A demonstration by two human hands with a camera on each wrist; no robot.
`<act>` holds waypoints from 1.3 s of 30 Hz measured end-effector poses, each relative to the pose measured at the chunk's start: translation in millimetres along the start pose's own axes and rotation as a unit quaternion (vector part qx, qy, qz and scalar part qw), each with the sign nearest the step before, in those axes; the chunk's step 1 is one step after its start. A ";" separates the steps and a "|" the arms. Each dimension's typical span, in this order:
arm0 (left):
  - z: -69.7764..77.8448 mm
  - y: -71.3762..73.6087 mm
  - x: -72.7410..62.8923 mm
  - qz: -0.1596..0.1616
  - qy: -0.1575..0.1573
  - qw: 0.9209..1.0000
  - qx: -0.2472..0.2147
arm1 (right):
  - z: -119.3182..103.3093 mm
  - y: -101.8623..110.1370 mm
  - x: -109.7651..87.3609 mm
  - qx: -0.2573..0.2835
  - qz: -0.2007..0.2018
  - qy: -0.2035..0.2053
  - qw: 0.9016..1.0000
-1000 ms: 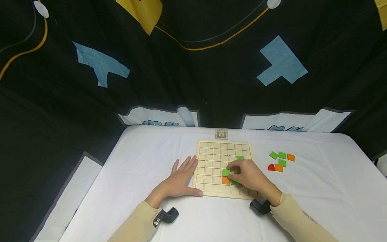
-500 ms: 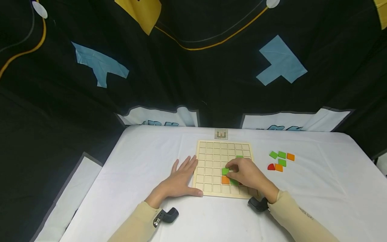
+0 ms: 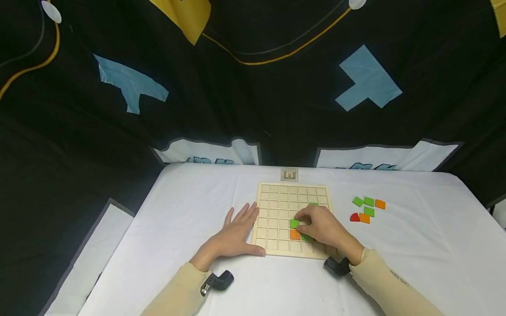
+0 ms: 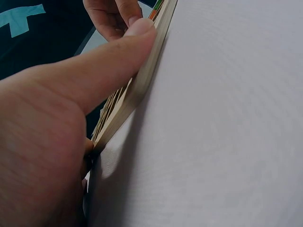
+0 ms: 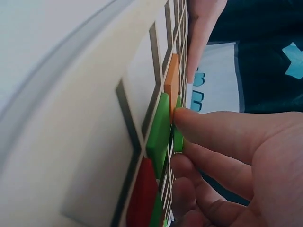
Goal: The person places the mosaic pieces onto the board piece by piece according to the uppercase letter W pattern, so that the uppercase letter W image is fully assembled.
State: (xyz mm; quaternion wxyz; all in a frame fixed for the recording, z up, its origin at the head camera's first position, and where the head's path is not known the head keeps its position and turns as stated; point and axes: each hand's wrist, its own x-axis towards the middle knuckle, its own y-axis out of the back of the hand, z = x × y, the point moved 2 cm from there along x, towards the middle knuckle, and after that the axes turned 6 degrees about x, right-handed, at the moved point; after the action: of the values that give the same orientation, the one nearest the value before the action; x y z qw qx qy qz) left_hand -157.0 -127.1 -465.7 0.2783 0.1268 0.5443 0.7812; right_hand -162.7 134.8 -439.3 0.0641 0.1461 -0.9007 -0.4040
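A pale wooden grid board (image 3: 272,213) lies on the white table. My left hand (image 3: 236,240) lies with spread, straight fingers along its left edge, and the thumb (image 4: 128,52) touches the near corner in the left wrist view. Over the board's right half, my right hand (image 3: 322,225) pinches a small green square tile (image 3: 294,224) at one cell. Directly nearer me is an orange tile (image 3: 294,235), with another green tile (image 5: 159,132) beside it. The right wrist view also shows a red tile (image 5: 141,194) in the grid. My right hand hides part of that area.
Right of the board lie loose pieces: several green tiles (image 3: 369,212), orange tiles (image 3: 380,205) and a rounded red piece (image 3: 354,217). A small patterned card (image 3: 289,174) is behind the board. A dark curtain (image 3: 245,109) hangs past the table's far edge.
My right hand has shifted very slightly left with the green tile, then stayed nearly still. The left hand has not moved.
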 end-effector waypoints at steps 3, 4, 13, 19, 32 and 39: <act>-0.7 -0.7 0.7 0.000 0.000 1.000 -0.001 | 0.9 0.0 -0.1 -0.003 -0.001 0.002 1.000; -0.9 -0.9 0.8 -0.001 0.000 1.000 -0.001 | 1.3 0.1 -0.4 -0.002 -0.002 0.001 1.000; -1.1 -0.9 1.3 0.000 0.000 1.000 0.001 | 7.9 8.5 -8.2 0.033 0.012 -0.012 0.999; -1.4 -1.1 1.1 -0.003 0.003 1.000 0.002 | 17.2 22.5 -17.1 0.048 0.040 -0.010 0.998; -1.1 -1.3 0.2 -0.001 -0.002 1.000 -0.001 | 43.0 55.9 -38.6 0.040 0.096 -0.007 0.995; -0.4 0.1 -0.1 -0.001 0.001 1.000 0.001 | 55.4 68.0 -48.4 0.039 0.108 -0.041 0.993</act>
State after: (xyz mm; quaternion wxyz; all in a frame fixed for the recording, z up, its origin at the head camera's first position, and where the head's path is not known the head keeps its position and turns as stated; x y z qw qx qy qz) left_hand -157.1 -127.5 -465.8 0.2787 0.1257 0.5455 0.7803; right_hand -144.1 232.2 -425.4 0.0651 0.0337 -0.9282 -0.3648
